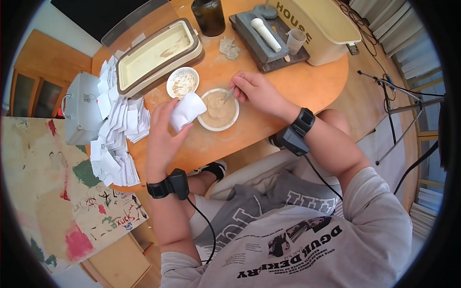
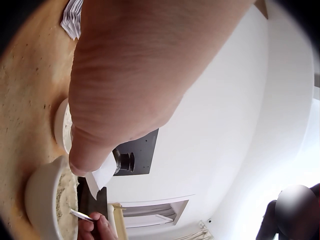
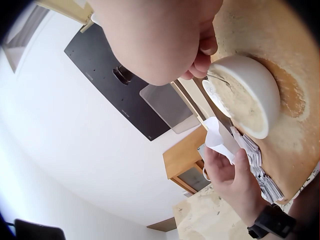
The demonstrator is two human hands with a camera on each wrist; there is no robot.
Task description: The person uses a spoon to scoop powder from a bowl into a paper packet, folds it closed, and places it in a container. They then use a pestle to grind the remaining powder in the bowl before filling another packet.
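Observation:
My left hand (image 1: 162, 128) holds a curved piece of white paper (image 1: 188, 109) between thumb and fingers, at the left rim of a white bowl (image 3: 265, 82). Thick beige paste (image 1: 216, 114) fills much of that bowl. From the right, my right hand (image 1: 259, 93) pinches the handle of a slim metal utensil (image 2: 82, 215) over the bowl, its lower end dipped in the paste. Behind the paper stands a smaller white bowl (image 1: 169, 85) with pale powder in it. In the right wrist view the paper bends into a trough.
Stacks of folded white papers (image 1: 117, 127) line the table's left edge beside a silver case (image 1: 81, 110). Farther back are a cream rectangular tray (image 1: 124, 72), a dark jar (image 1: 209, 19), a white pestle (image 1: 265, 34), a clear cup (image 1: 296, 41) and a cream bin (image 1: 326, 45).

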